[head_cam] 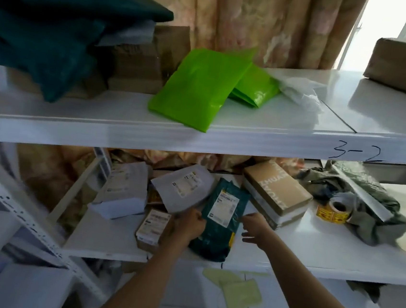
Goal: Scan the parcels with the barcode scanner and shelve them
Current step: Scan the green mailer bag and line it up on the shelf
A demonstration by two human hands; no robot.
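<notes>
Gripping the dark green parcel (220,213) at the middle shelf's (336,253) front edge, the left hand (188,225) is risking dragging it off; the right hand (254,228) is hovering released.

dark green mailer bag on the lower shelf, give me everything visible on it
The dark green mailer bag is a soft, glossy plastic pouch, slightly crumpled, lying flat on the lower shelf with its near end at the front edge. A white printed label faces up on its upper half; the text is unreadable. The left hand grips its left edge. The right hand is at its right edge, contact unclear. A grey mailer lies at its upper left.
</notes>
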